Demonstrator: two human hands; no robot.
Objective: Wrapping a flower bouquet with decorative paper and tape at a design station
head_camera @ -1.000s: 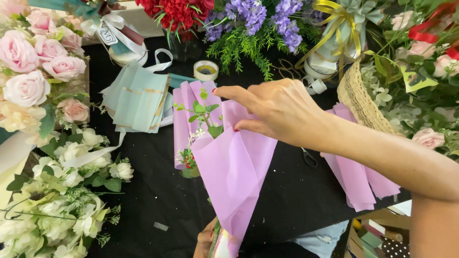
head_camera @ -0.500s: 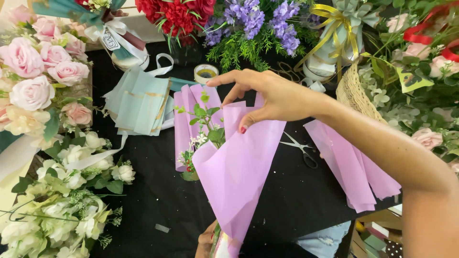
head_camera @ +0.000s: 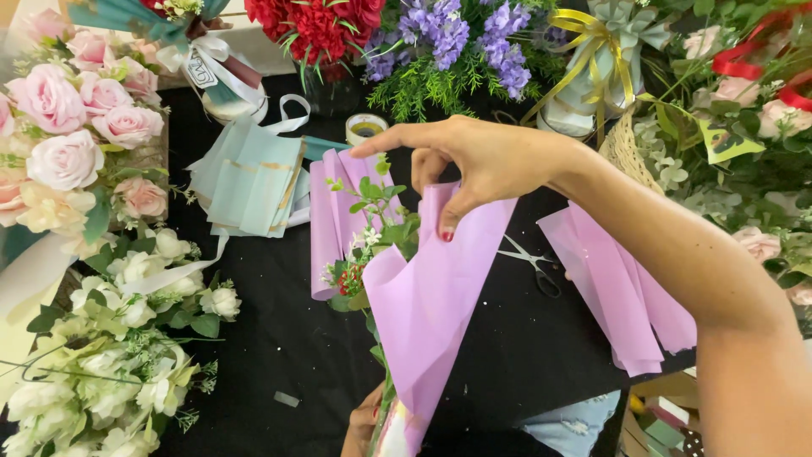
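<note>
Black worktop (head_camera: 279,338), crowded: pink and white roses, spare lilac sheets, scissors (head_camera: 529,261), tape roll (head_camera: 365,129). Lilac wrapping paper (head_camera: 431,313), cone-shaped around a small green sprig bouquet (head_camera: 372,237), upright at centre. Risk: the thin sheet may crease or slip open if the pinch loosens. Right hand (head_camera: 482,161), fingers pinching the paper's top edge. Left hand (head_camera: 364,423), mostly hidden, closed around the cone's base.

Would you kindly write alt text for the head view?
A right hand pinches lilac paper around a small bouquet held from below by the left hand, over a black table ringed with flowers.
</note>
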